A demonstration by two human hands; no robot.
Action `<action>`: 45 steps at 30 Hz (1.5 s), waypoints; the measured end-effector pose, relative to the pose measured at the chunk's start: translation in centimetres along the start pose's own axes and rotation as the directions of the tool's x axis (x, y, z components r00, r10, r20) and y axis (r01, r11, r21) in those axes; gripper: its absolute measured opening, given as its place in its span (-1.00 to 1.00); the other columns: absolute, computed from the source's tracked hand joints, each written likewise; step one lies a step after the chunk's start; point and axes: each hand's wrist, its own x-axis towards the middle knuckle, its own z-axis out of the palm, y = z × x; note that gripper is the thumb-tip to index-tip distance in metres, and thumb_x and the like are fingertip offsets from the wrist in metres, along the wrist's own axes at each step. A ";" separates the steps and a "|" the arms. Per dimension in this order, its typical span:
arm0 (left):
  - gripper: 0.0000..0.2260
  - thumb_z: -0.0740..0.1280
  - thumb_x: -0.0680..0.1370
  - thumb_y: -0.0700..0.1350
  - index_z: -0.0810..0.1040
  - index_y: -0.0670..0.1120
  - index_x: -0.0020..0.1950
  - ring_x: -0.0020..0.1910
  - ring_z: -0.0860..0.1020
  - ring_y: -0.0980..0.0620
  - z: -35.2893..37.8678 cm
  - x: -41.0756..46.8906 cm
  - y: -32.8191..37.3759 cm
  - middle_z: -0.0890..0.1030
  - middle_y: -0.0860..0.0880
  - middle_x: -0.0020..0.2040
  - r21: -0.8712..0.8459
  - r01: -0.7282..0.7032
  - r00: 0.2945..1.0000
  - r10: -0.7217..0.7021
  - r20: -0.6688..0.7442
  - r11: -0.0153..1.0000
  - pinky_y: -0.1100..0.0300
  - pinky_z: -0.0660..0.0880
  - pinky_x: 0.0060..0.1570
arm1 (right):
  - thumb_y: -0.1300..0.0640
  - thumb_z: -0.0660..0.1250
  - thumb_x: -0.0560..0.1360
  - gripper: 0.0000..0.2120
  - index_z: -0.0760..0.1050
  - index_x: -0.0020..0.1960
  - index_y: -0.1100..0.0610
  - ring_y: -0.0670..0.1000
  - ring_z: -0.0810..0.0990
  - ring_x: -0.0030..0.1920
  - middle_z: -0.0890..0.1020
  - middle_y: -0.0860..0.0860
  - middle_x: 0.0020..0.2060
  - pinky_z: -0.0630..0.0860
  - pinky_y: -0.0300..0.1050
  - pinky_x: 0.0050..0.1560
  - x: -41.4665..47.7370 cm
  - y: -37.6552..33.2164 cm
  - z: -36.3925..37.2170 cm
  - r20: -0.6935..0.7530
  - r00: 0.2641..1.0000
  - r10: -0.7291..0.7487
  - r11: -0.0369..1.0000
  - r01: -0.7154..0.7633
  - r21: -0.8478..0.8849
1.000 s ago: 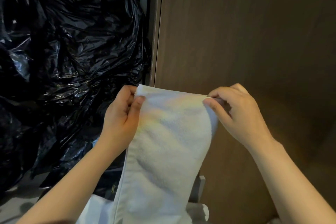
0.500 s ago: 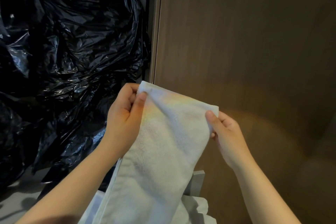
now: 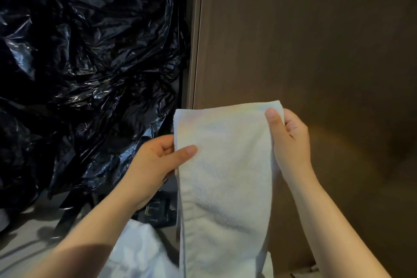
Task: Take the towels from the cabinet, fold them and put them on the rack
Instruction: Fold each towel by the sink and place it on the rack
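Two pinches carry the white towel (image 3: 225, 176), a narrow strip hanging at five o'clock before the brown wood panel (image 3: 316, 40). The left hand (image 3: 155, 160) is clamped on its nine o'clock edge and the right hand (image 3: 291, 142) on its one o'clock corner. Best to level both grips, tauten, then halve it.

A tall brown wood-grain panel (image 3: 304, 40) fills the right half of the view, standing upright with a plain, unbroken face. A narrow grey frame strip (image 3: 194, 40) runs vertically along its left edge. Left of the strip, crumpled glossy black plastic sheeting (image 3: 90, 63) occupies the space from top to near floor level. A pale floor (image 3: 20, 253) shows at lower left, carrying shadows. Lighting is dim; a faint warm patch lies on the panel's lower right.
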 end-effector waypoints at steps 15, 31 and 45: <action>-0.54 0.33 0.55 -0.02 0.35 -0.37 -0.32 -0.45 0.28 -0.16 3.1 0.9 1.7 0.33 -0.25 -0.45 0.477 -0.226 0.895 0.374 -0.243 0.850 0.07 0.24 -0.42 | -0.08 0.35 0.54 -0.86 0.48 0.01 -0.04 -0.07 0.59 -0.25 0.59 -0.06 -0.20 0.47 -0.34 -0.35 -0.5 1.3 -1.0 -0.076 0.989 0.130 0.966 -0.144 -0.215; -0.64 0.24 0.51 0.00 0.57 -0.12 0.23 -0.07 0.70 -0.09 4.0 1.6 2.6 0.70 -0.18 -0.02 -0.006 -0.058 0.981 0.058 0.186 0.998 0.21 0.62 -0.20 | 0.06 0.34 0.52 -0.68 0.59 0.26 0.08 -0.07 0.65 0.13 0.71 -0.09 0.06 0.52 -0.35 0.03 -3.9 -2.8 0.4 0.491 0.871 -0.021 0.991 -0.046 0.123; -0.67 0.21 0.56 -0.04 0.52 0.01 0.31 -0.01 0.66 0.05 7.2 1.6 4.4 0.69 0.01 -0.01 0.257 -0.324 0.886 0.198 0.419 0.910 0.28 0.56 0.00 | -0.12 0.21 0.54 -0.74 0.60 -0.18 -0.05 -0.15 0.55 -0.33 0.58 -0.16 -0.38 0.39 -0.43 -0.36 -4.8 -4.1 -3.7 0.276 0.955 -0.110 0.983 0.145 -0.109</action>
